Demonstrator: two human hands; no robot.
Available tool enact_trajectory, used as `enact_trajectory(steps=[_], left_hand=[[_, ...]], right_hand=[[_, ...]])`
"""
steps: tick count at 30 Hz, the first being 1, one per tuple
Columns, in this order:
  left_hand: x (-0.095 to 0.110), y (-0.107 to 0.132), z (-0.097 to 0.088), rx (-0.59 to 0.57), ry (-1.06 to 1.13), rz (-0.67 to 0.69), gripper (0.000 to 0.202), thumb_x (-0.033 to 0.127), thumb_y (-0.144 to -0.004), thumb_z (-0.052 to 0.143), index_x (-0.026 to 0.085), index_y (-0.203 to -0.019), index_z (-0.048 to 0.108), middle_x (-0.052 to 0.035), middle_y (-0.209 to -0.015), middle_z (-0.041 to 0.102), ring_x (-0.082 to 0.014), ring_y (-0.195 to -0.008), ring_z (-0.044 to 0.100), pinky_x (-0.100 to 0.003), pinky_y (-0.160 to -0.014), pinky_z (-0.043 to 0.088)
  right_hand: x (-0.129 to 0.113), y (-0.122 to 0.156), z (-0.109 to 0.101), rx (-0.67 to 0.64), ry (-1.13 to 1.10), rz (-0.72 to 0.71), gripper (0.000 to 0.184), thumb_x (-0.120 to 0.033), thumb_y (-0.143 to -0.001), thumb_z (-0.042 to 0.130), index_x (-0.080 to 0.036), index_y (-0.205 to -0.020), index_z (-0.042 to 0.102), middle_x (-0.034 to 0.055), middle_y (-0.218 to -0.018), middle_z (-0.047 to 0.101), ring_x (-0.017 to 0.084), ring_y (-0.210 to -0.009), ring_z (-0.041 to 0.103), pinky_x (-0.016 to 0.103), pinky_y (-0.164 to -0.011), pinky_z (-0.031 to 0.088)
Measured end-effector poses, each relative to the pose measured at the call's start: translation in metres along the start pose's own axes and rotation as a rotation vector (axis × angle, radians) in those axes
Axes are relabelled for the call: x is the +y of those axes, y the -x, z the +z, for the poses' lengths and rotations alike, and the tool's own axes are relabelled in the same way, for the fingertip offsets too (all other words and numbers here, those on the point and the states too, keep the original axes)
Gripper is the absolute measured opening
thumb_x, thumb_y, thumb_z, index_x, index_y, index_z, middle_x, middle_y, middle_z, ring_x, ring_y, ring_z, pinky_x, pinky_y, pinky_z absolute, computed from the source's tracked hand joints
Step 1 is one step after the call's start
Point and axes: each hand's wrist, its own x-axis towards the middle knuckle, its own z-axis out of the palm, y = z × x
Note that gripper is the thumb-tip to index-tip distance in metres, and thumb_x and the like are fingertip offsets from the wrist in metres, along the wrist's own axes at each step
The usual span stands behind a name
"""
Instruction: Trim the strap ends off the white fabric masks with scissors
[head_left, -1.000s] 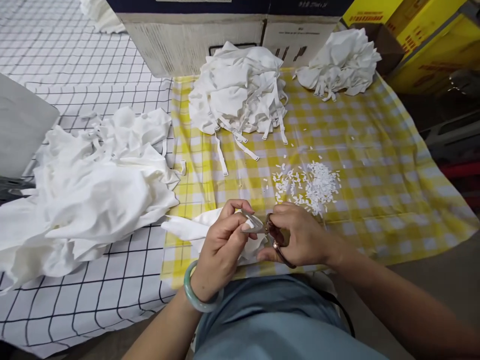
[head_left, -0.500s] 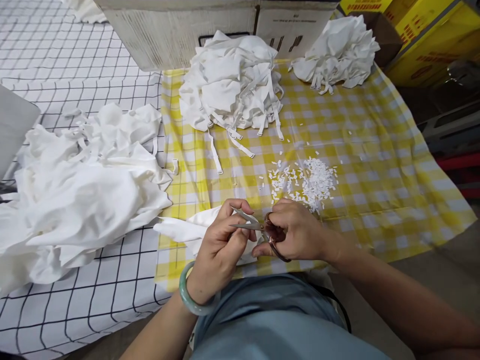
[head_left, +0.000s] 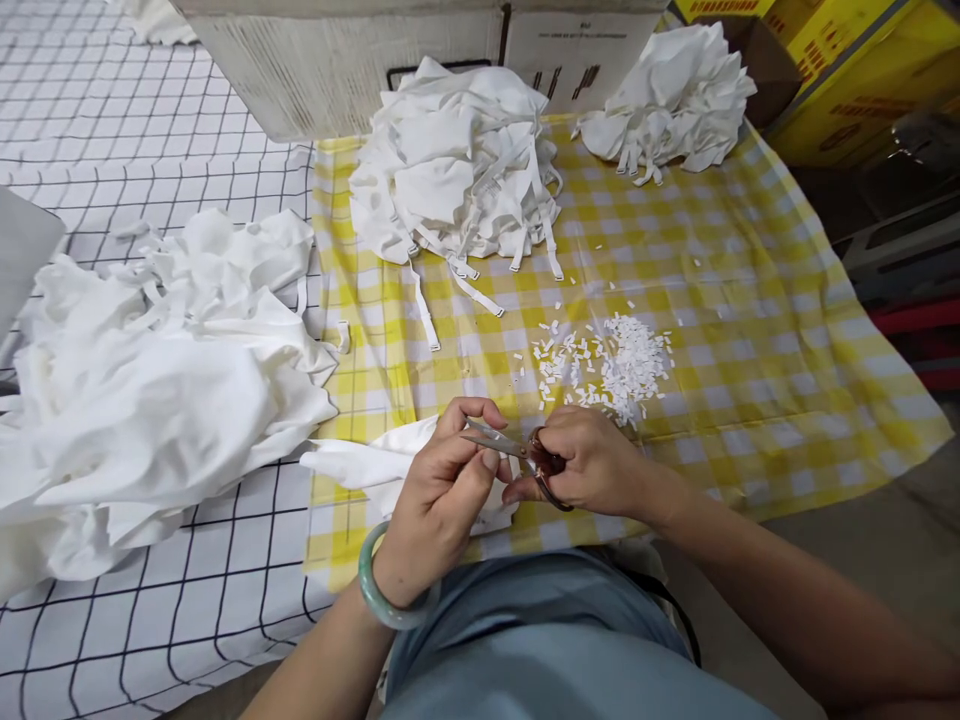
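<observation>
My right hand (head_left: 581, 455) grips a pair of scissors (head_left: 504, 443) by its brown handles, with the blades pointing left and nearly closed. Around the blade tips, my left hand (head_left: 450, 480) has its fingers pinched together on part of a white garment (head_left: 390, 470). The rest of that garment spreads under and left of my left hand on the yellow checked cloth. What lies exactly between the blades is hidden by fingers. Just beyond my right hand is a heap of small white cut pieces (head_left: 634, 360).
White garments with straps form a pile (head_left: 457, 170) at the back and a smaller pile (head_left: 675, 100) at the back right. A large white heap (head_left: 165, 400) covers the left side. A cardboard box (head_left: 337, 70) stands behind, and yellow boxes (head_left: 855, 80) are at the far right.
The scissor blades, spread apart before, have come nearly together. Both hands stay in about the same place, and the view has shifted slightly.
</observation>
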Motion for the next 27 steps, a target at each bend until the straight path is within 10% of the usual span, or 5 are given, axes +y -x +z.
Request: enact_trajectory(steps=[6, 10, 15, 21, 27], left_hand=[[-0.005, -0.003, -0.003, 0.015, 0.076, -0.123, 0.032, 0.032, -0.096, 0.049, 0.018, -0.07, 0.061, -0.0079, -0.096, 0.052, -0.021, -0.104, 0.047, -0.026, -0.067, 0.039], [-0.006, -0.005, 0.0, 0.017, 0.107, -0.142, 0.033, 0.032, -0.097, 0.046, 0.017, -0.074, 0.062, -0.008, -0.106, 0.05, -0.0154, -0.083, 0.05, -0.025, -0.057, 0.039], [0.012, 0.004, -0.001, -0.067, -0.315, 0.145, 0.019, 0.022, -0.096, 0.047, 0.016, -0.092, 0.064, -0.0113, -0.121, 0.055, -0.0215, -0.116, 0.051, -0.034, -0.098, 0.043], [0.009, 0.028, -0.097, 0.107, -1.012, 0.16, 0.031, 0.005, -0.087, 0.043, 0.013, -0.113, 0.056, -0.0168, -0.129, 0.051, -0.0266, -0.123, 0.048, -0.045, -0.105, 0.041], [-0.001, 0.037, -0.148, 0.008, -1.19, 0.161, 0.012, 0.009, -0.088, 0.045, 0.016, -0.091, 0.054, -0.0093, -0.089, 0.057, -0.0236, -0.087, 0.053, -0.04, -0.079, 0.049]], right_hand=[[0.007, 0.0, -0.003, 0.093, -0.411, 0.327, 0.053, -0.066, -0.073, 0.067, -0.018, -0.059, 0.052, -0.0048, -0.051, 0.044, 0.008, -0.048, 0.037, 0.022, -0.046, 0.03], [0.009, -0.001, -0.012, 0.251, -0.542, 0.29, 0.05, -0.068, -0.074, 0.066, -0.018, -0.078, 0.058, 0.0022, -0.075, 0.06, 0.015, -0.067, 0.056, 0.026, -0.062, 0.045], [-0.003, -0.005, -0.005, 0.2, -0.616, 0.2, 0.051, -0.071, -0.076, 0.061, -0.02, -0.082, 0.057, 0.0046, -0.087, 0.063, 0.018, -0.076, 0.061, 0.03, -0.069, 0.05], [-0.007, -0.011, -0.001, 0.116, -0.183, 0.417, 0.043, -0.063, -0.077, 0.063, -0.021, -0.072, 0.06, 0.0012, -0.065, 0.061, 0.017, -0.058, 0.057, 0.029, -0.056, 0.046], [-0.046, -0.045, 0.022, 0.244, -0.168, 0.116, 0.037, -0.05, -0.074, 0.072, -0.02, -0.097, 0.069, 0.0094, -0.099, 0.069, 0.026, -0.094, 0.065, 0.039, -0.087, 0.049]])
